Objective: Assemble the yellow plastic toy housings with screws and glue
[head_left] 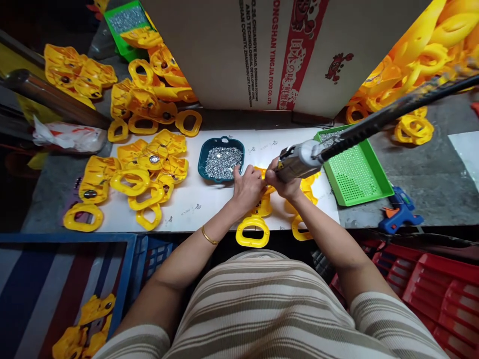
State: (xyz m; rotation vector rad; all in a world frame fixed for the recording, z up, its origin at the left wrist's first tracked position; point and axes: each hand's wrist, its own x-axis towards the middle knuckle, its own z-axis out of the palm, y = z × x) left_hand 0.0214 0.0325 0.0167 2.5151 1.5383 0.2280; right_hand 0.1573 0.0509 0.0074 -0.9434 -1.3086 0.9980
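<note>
My right hand (286, 187) is wrapped round a grey power screwdriver (299, 158), tilted, with a dark hose or cord running off to the upper right. My left hand (247, 187) has its fingers curled onto a yellow plastic part (262, 205) with an oval ring handle at its near end. The fingertips and the screwdriver's tip meet closely there, so any screw between them is hidden. Just left of my hands stands a dark teal tray (202, 162) full of small silver screws. A second yellow part (307, 192) lies partly behind my right forearm.
Yellow parts (149, 159) lie heaped at left. A green basket (368, 174) and a blue glue gun (400, 212) are at right. An upright cardboard box (239, 75) blocks the back. Below the table edge are a blue crate (129, 269) and red crates (441, 289).
</note>
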